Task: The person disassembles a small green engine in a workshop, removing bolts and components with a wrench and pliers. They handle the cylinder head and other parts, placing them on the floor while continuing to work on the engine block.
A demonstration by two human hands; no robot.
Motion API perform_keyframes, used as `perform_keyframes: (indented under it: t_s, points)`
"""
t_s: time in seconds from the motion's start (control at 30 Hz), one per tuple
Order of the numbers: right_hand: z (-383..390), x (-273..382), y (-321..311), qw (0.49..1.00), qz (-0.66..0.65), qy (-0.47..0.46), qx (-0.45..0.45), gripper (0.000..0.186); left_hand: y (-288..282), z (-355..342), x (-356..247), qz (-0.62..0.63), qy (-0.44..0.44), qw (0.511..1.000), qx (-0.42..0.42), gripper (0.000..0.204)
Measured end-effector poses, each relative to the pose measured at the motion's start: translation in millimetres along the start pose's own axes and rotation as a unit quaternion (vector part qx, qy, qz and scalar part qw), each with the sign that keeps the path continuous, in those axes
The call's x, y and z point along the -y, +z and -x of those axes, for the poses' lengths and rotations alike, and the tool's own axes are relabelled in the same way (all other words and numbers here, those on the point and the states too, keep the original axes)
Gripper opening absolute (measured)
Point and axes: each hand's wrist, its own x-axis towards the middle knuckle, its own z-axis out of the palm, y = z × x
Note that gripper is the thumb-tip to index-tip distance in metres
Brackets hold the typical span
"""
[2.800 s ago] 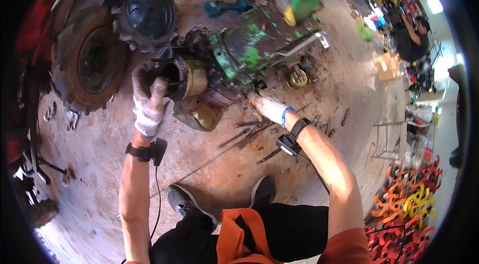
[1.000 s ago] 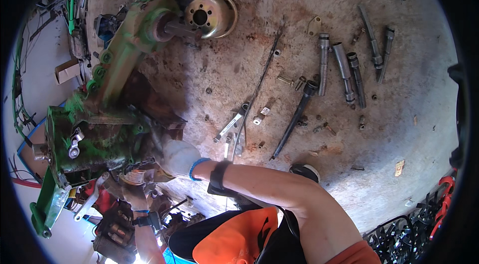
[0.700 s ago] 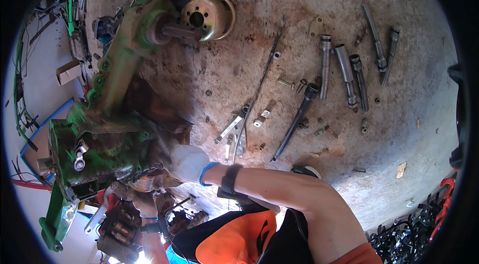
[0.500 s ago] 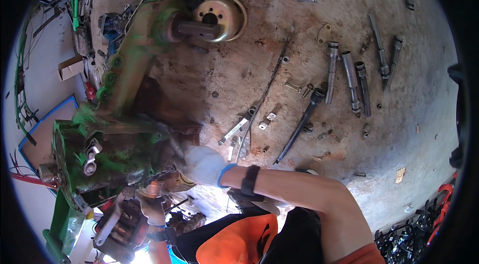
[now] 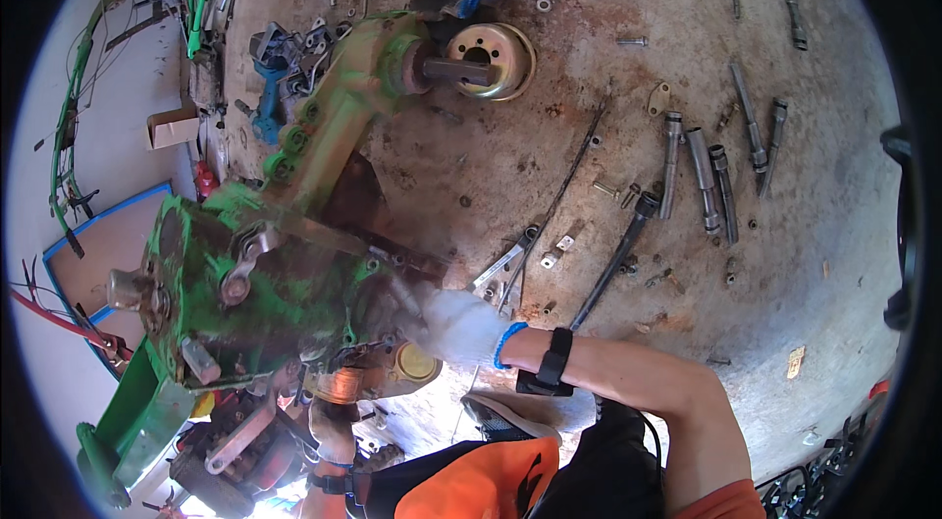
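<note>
A worn green gearbox housing (image 5: 255, 313) fills the left middle, with a long arm casting (image 5: 334, 127) running up to a shaft beside a gold wheel rim (image 5: 502, 68). My right hand (image 5: 461, 325), in a pale glove with blue cuff, is at the housing's lower right side; its fingers are blurred against dark metal. My left hand (image 5: 331, 433), also gloved, is below the housing under a copper-coloured cylinder (image 5: 343, 385); its fingers are mostly hidden. A yellowish round metal part (image 5: 414, 362) sits between both hands. A silver fitting (image 5: 238, 282) is on the housing.
On the concrete floor lie several metal tubes (image 5: 702, 181), a long rod (image 5: 574, 166), spanners (image 5: 500, 264), bolts and brackets. A blue power tool (image 5: 267, 102) and cardboard box (image 5: 172, 129) are at the upper left. My shoe (image 5: 500, 421) is near the bottom middle.
The view has turned sharply since the oldest frame. Over the last second the floor and housing shift rightward in view; my right hand shifts with them, and the yellowish round part shows more.
</note>
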Motion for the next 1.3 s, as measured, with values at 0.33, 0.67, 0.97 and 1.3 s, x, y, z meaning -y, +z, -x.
perform_keyframes:
  t_s: [0.33, 0.67, 0.97, 1.3]
  points:
    - [-1, 2, 2, 1.000, 0.015, -0.007, -0.018, 0.059, 7, -19, -10, 0.091, -0.045, 0.987, 0.127, 0.031]
    - [-4, 6, -2, 0.980, 0.200, 0.004, -0.002, 0.069, 11, -51, 14, 0.092, 0.095, 0.959, 0.251, 0.040]
    - [-49, -64, -19, 0.838, 0.517, -0.176, -0.028, 0.038, -3, -33, 7, 0.140, 0.165, 0.898, 0.382, 0.067]
    - [-17, -52, -57, 0.839, 0.541, 0.037, -0.054, 0.038, 33, -69, 32, 0.444, 0.138, 0.638, 0.614, 0.038]
